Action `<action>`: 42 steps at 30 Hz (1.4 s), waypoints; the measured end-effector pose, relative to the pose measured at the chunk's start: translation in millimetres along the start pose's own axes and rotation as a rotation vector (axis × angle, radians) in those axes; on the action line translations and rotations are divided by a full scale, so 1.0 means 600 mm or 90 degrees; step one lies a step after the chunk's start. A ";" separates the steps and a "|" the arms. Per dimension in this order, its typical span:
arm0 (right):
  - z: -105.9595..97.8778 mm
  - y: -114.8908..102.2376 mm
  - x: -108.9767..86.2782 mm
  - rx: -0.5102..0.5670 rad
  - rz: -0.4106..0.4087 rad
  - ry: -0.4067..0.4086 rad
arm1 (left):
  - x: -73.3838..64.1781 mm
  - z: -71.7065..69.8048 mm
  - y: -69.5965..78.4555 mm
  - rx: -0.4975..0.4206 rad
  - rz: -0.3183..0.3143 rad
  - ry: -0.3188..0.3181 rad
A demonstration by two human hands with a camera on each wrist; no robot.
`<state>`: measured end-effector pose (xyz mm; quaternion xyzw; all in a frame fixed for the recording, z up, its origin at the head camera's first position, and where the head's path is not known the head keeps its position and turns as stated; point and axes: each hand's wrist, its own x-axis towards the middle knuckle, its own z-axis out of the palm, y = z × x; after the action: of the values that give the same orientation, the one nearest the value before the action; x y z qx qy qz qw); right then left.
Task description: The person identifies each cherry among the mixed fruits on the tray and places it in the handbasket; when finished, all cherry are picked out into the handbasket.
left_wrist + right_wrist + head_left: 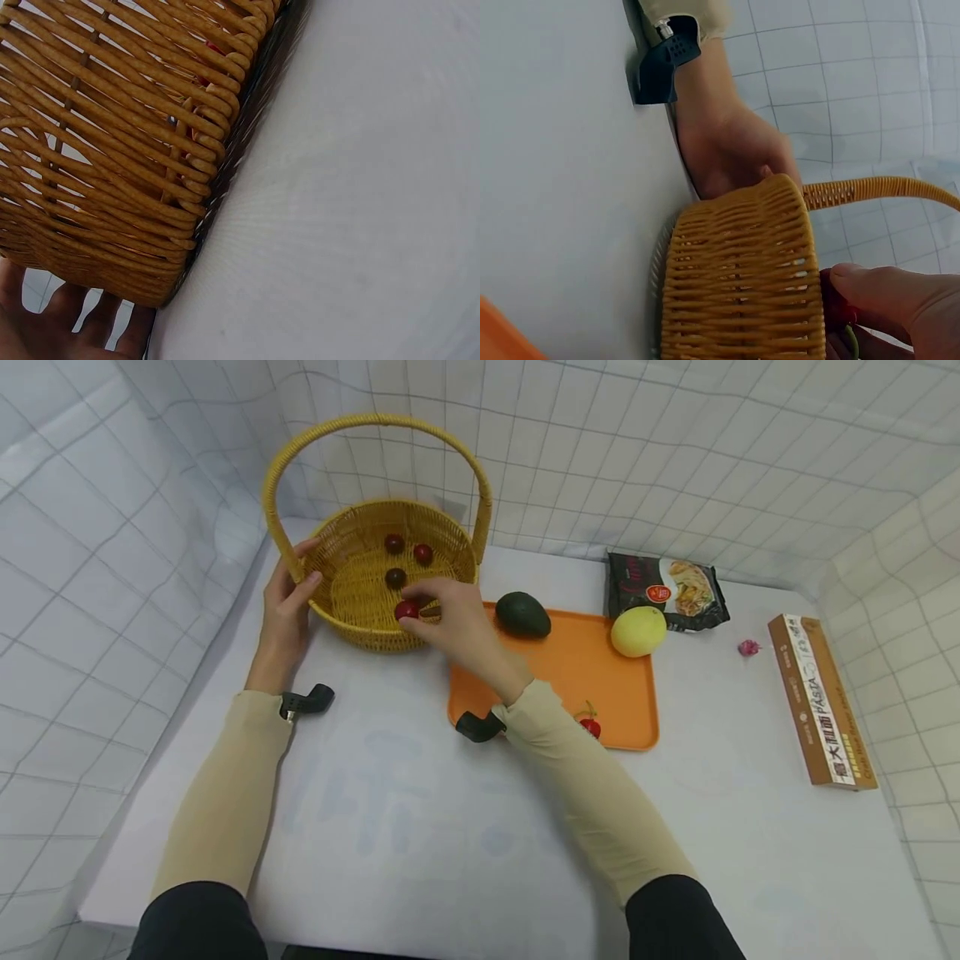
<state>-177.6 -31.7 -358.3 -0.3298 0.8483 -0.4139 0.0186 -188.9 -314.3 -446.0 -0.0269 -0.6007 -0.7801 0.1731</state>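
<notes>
A yellow wicker basket with a tall arched handle stands at the back left. My left hand grips its left rim beside the handle's foot, thumb over the edge and fingers along the outer wall, as the left wrist view also shows. Three dark red, round fruits lie inside on the basket floor. Over the near right rim, my right hand pinches a red cherry between thumb and fingers. A green stem hangs from that cherry in the right wrist view.
An orange tray beside the basket holds an avocado, a lemon and a stemmed cherry, under my right forearm. Behind lies a black food packet. Farther right are a small pink item and a pasta box.
</notes>
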 end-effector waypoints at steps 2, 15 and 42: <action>0.010 -0.007 0.010 -0.007 -0.005 -0.012 | 0.000 -0.001 0.001 -0.005 0.003 0.001; 0.029 -0.028 0.015 0.065 0.078 0.013 | 0.001 0.000 0.001 0.009 -0.001 0.000; -0.061 0.062 -0.143 0.093 0.031 0.019 | 0.000 0.004 0.004 -0.001 -0.006 0.010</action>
<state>-142.1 59.5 -381.5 -0.3009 0.8238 -0.4788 0.0400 -188.4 -312.7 -443.0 -0.0181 -0.5986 -0.7817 0.1741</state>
